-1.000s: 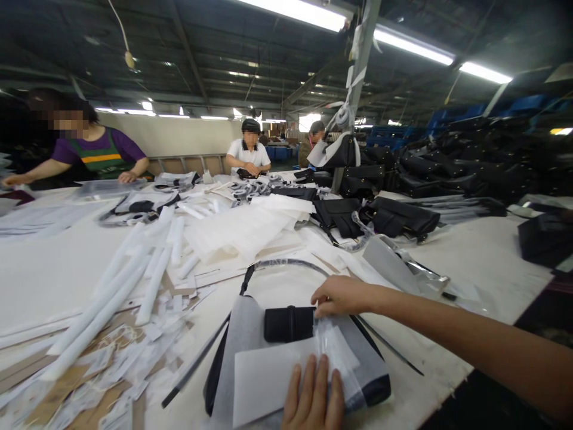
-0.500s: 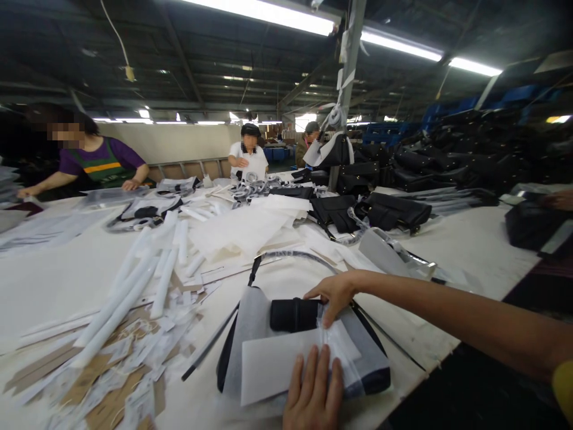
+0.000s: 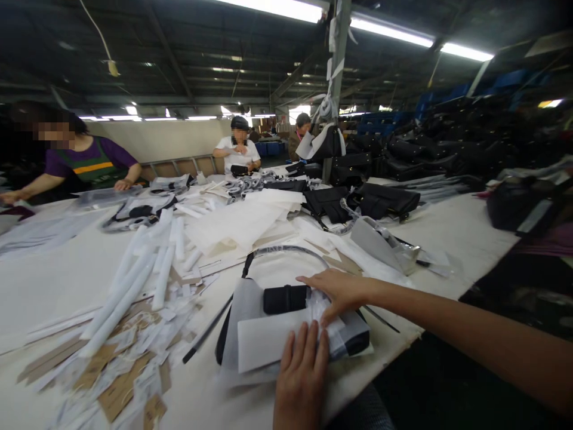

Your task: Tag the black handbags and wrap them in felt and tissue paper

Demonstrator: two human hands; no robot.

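L hand [image 3: 302,364] is lying flat, fingers straight & close tog., pressing on white paper [image 3: 259,346] on the front of a black bag [image 3: 357,343]. R hand [image 3: 312,300] is resting just beyond, thumb & index spreading apart, touching clear plastic [image 3: 316,301] nr the bag's black flap [image 3: 286,298]. Bag is lying on the white table [image 3: 36,280] near the front edge, w/ its plastic-wrapped handle [image 3: 286,248] arching away on the far side. To the left, white rolls [image 3: 119,316] are lying beside a mess of tags & card [image 3: 128,376]. Farther on, big white sheets [image 3: 233,227] are spreading mid-table, w/ more black bags [image 3: 385,200] lying right of them. At the far side, a co-worker in a white shirt [image 3: 239,155] is handling a small black item [image 3: 239,171]; far left, one in purple sleeves [image 3: 101,161] is reaching over the table.
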